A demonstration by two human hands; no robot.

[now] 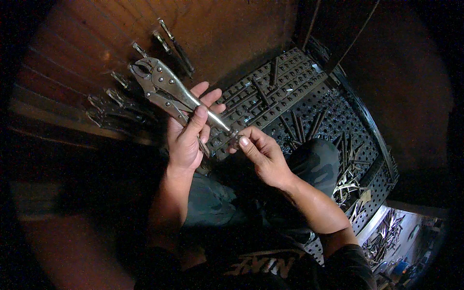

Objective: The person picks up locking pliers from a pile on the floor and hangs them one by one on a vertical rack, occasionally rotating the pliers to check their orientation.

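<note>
A pair of shiny metal locking pliers (180,89) lies slantwise across my left hand (189,130), its curved, toothed jaws pointing up and to the left. My left thumb presses on the handle while the other fingers support it from behind. At the handle's lower right end, my right hand (261,153) pinches the adjusting screw (235,135) between thumb and fingertips. The lower lever of the pliers runs down behind my left thumb and shows again below the palm.
More locking pliers (116,112) rest in a row along the brown panel (232,29) at the left. Ahead is a dark perforated rack (295,67) with metal rods on it. Loose metal pieces (350,183) lie at the right, and a pile of shiny parts (384,237) at the lower right.
</note>
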